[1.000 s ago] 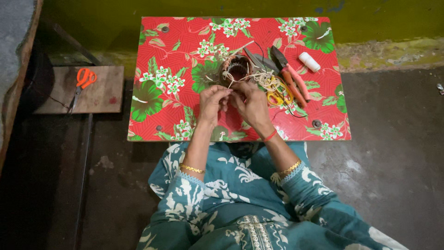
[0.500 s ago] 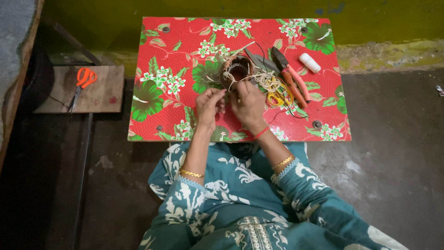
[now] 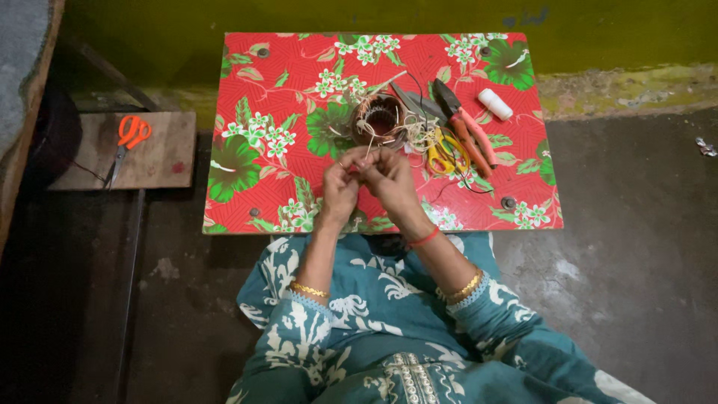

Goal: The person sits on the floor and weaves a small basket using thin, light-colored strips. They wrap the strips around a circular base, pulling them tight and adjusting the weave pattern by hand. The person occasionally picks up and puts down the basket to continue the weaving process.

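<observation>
Your left hand (image 3: 340,193) and right hand (image 3: 389,179) meet at the near middle of the red flowered worktop (image 3: 254,187), fingertips pinched together on a thin pale strand (image 3: 368,147) that runs up toward the small round coil basket (image 3: 380,120). Both hands are narrow, closed on that strand; what exactly sits between the fingertips is too small to tell.

The coil basket lies just beyond your hands, with a loose tangle of pale fibre (image 3: 417,135) spilling from its right side. Right of the basket lie the yellow-handled scissors (image 3: 444,153), partly under the fibre, and the red-handled pliers (image 3: 467,131) beside them. Further right of the basket, well apart from your hands, rests a small white spool (image 3: 495,104). Far left of the basket, off the worktop on a low wooden board (image 3: 161,153), lie orange-handled scissors (image 3: 127,138).

Judging from the grip, you are at the step of working a single strand by the fingertips, twisting or knotting it while it stays attached at the basket's rim. The next move seems to call for steady tension on the strand, with one hand holding the pinch while the other guides the free end. Keep the strand clear of the fibre tangle, since it could snag there.
</observation>
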